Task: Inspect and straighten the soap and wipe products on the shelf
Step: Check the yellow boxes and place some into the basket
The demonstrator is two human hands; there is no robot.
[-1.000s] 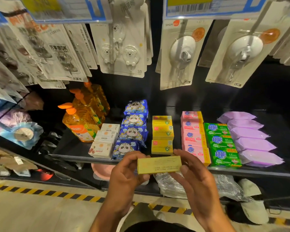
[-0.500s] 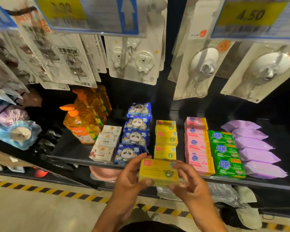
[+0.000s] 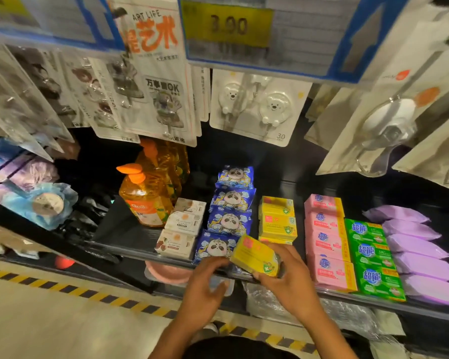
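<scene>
Whereas both hands held it half a second ago, the yellow soap box (image 3: pixel 254 255) now sits tilted in the right hand (image 3: pixel 288 278) alone, at the shelf (image 3: pixel 130 244) front over the yellow row (image 3: pixel 278 224). Off the box, the left hand (image 3: pixel 205 283): fingers loosely curled, blurred, possibly brushing the box's corner. Row's front box mostly hidden.

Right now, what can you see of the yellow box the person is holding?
The yellow soap box is a rectangular carton, seemingly cardboard, with a red patch and a green shield mark. It is tilted above the front of the shelf. The right hand grips its right end; the left hand is beside its left end.
</scene>
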